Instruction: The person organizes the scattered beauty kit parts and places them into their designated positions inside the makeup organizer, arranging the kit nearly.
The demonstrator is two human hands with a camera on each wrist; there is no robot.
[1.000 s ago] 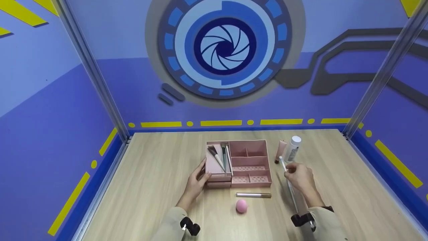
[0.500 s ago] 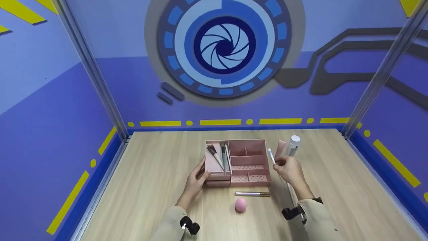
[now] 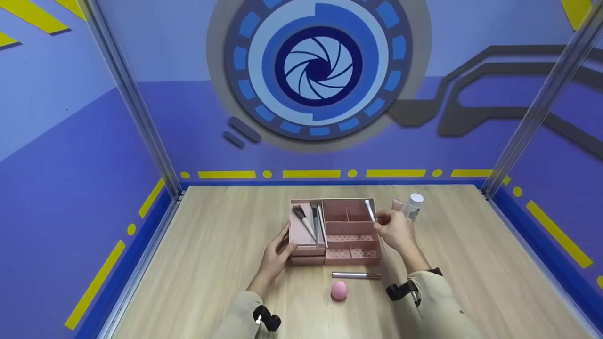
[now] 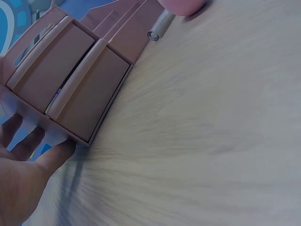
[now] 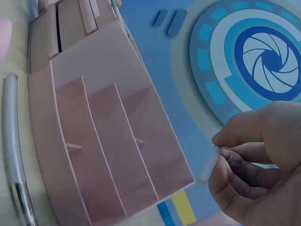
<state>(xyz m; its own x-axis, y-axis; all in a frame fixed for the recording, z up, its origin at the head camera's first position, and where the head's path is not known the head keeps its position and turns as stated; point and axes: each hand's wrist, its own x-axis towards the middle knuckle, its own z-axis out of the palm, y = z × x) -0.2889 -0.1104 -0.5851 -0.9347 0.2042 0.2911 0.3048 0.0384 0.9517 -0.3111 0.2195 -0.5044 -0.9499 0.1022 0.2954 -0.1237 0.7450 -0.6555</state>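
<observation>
A pink makeup organizer [image 3: 353, 216] stands on the table, with drawers on its left side and divided compartments on its right. My left hand [image 3: 273, 263] rests against its left side; in the left wrist view the fingertips [image 4: 63, 148] touch the side wall near the front corner. Between thumb and fingers my right hand [image 3: 398, 233] pinches a slim white stick [image 3: 370, 210] with a rounded end, tilted over the organizer's back right compartment. In the right wrist view the hand covers most of the white stick [image 5: 209, 165]. Several makeup brushes [image 3: 308, 221] lie on the organizer's left top.
A silver and gold cosmetic tube [image 3: 355, 275] lies in front of the organizer. Closer to me is a pink makeup sponge [image 3: 339, 290]. A white-capped bottle [image 3: 414, 205] stands to the right, beside a pink tube [image 3: 397, 204] partly hidden by my right hand.
My right hand has moved left with the white stick, from beside the bottle to over the organizer's right edge. My left hand has stayed at the organizer's side.
</observation>
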